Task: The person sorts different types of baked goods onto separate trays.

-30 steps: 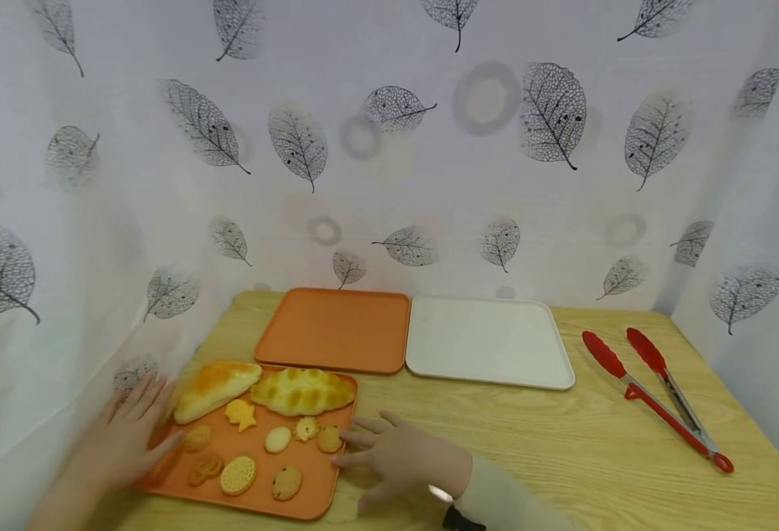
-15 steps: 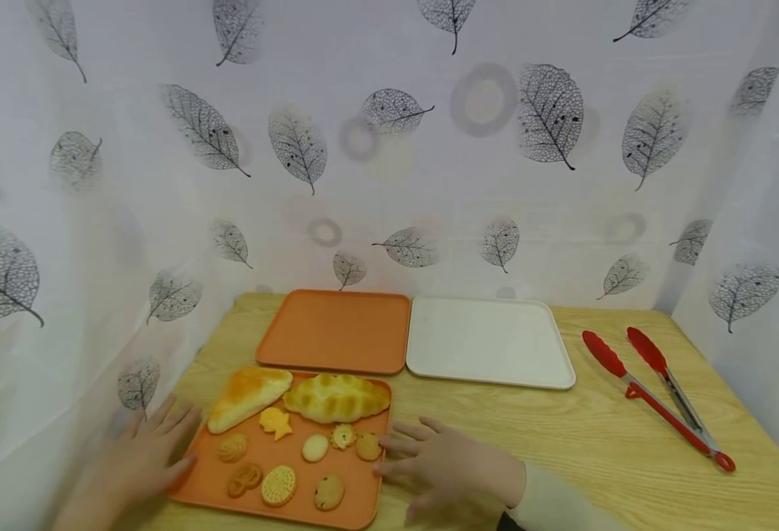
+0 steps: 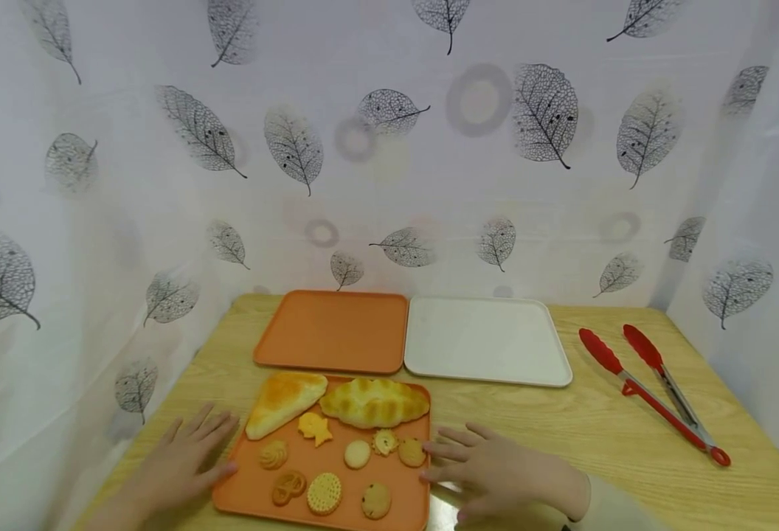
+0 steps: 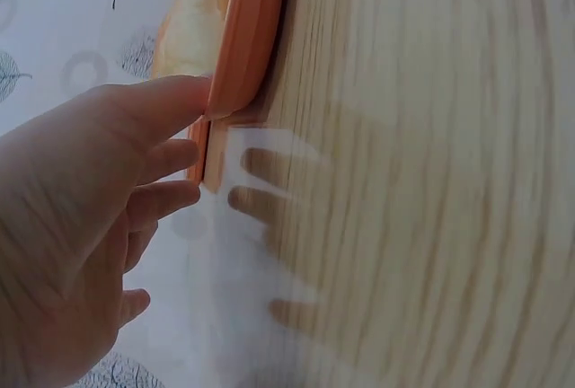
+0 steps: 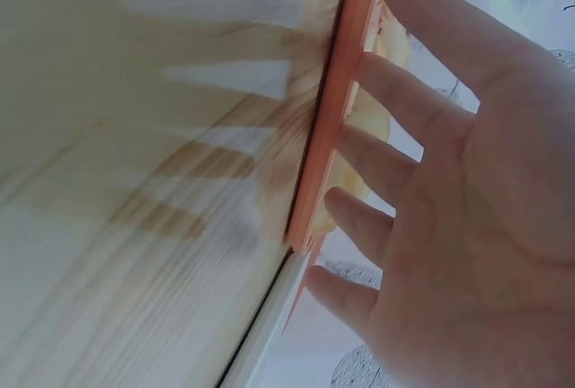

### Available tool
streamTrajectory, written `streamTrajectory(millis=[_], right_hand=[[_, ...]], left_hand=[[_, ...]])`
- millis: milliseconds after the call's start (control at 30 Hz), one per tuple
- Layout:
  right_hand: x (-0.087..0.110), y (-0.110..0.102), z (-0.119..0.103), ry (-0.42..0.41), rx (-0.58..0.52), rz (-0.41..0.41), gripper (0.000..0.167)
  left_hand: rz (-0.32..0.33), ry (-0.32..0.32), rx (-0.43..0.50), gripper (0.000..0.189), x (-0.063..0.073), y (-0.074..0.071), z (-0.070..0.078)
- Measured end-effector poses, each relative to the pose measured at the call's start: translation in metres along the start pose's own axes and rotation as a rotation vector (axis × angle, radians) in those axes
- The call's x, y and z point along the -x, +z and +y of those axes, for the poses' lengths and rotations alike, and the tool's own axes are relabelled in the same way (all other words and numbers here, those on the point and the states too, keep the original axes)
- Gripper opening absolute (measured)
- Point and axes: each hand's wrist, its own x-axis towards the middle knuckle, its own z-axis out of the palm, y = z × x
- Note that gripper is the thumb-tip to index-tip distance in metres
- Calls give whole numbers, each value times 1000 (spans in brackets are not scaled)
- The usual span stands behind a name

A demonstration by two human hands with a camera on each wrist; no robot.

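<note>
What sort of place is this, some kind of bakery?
Probably a staged tabletop made to suggest one, rather than a real shop: leaf-print sheeting hangs behind and at both sides of a wood-grain table, which bears an orange tray of breads and biscuits, plus red-tipped tongs.

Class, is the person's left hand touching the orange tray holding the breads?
Touching. The left wrist view shows the left hand with its thumb tip against the orange tray, no gap between.
</note>
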Motion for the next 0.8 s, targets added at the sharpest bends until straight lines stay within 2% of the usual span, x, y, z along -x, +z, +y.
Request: streamTrajectory(millis=[200, 433, 600, 800], right_hand=[[25, 12, 11, -22, 8, 84, 61], [56, 22, 20, -26, 30, 161, 58], [76, 27, 25, -35, 38, 257, 56], [98, 31, 32, -16, 65, 332, 56]], left_hand=[[-7, 57, 7, 64, -9, 1, 22], [-12, 138, 0, 67, -17, 9, 44], [-43, 193, -17, 72, -25, 10, 61], [-103, 217, 19, 77, -37, 13, 79]])
